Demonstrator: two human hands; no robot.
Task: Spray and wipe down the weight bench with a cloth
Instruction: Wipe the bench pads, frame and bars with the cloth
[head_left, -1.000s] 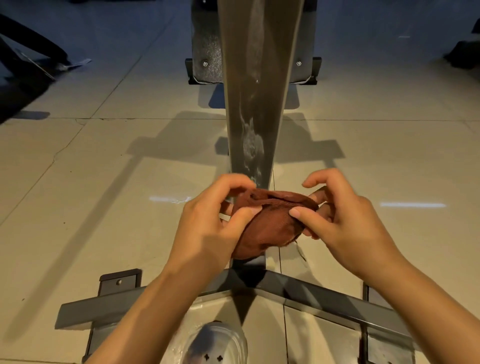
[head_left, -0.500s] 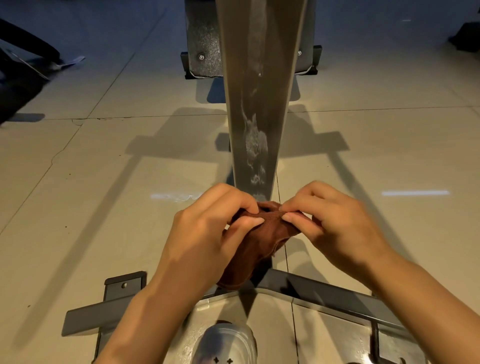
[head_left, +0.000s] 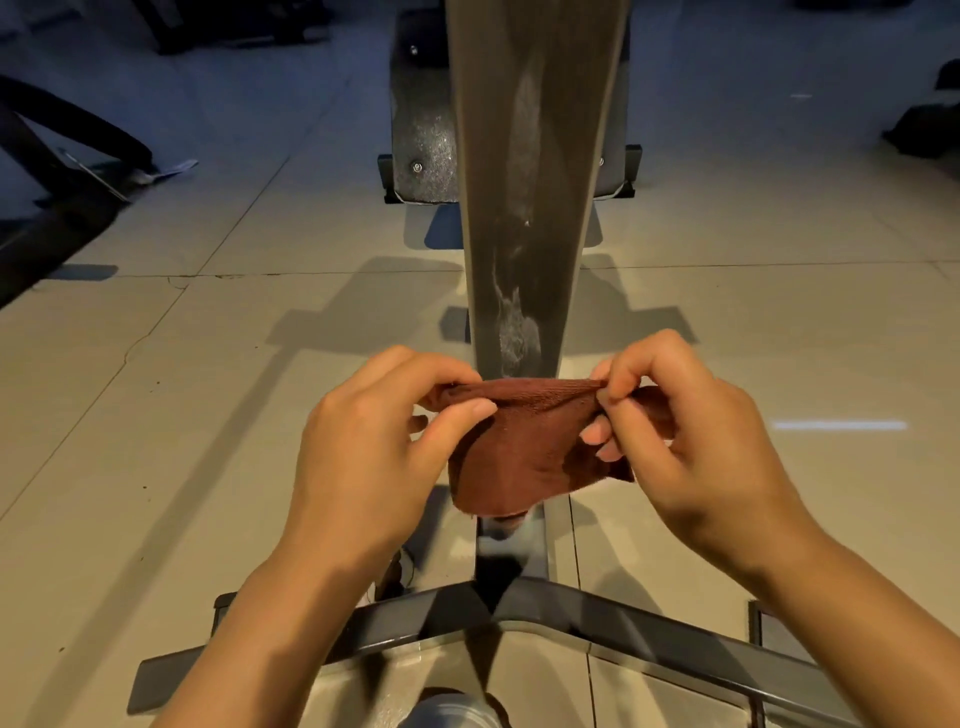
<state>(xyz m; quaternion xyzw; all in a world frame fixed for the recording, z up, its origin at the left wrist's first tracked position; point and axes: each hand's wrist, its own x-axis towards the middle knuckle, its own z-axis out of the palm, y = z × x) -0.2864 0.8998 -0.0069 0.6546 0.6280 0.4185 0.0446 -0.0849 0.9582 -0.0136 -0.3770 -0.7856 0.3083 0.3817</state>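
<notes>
Left hand (head_left: 363, 457) and right hand (head_left: 691, 441) are raised side by side, fingers (head_left: 618, 382) curled, thumbs pinching.

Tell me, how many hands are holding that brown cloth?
2. The left hand pinches the cloth at its left top corner, and the right hand pinches the right top corner, stretching it out in front of the bench.

words: none to read | numbers: none | labels, brands, signs: none on anything in the picture
</notes>
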